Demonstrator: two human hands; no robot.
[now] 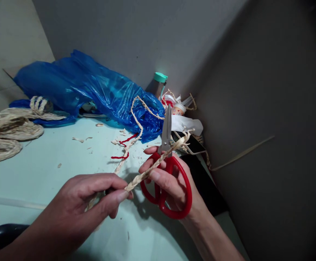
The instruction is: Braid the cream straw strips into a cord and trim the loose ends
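Note:
A pale braided cord (138, 179) runs slantwise between my two hands, its frayed end up by the scissor blades. My left hand (92, 203) pinches the braid between thumb and forefinger. Red-handled scissors (188, 188) hang in my right hand (175, 177), their blades together and pointing up and away. The right thumb and fingers also pinch the braid in front of the scissors. More braid trails behind, over the table, with short red yarn pieces (120, 157) tied on it.
A crumpled blue plastic bag (92, 83) lies along the wall. Bundles of pale fibre (11, 134) rest at the left. A bottle with a green lid (160, 77) stands at the back, near white paper (187, 124). Fibre scraps (78, 140) dot the pale green table (52, 163).

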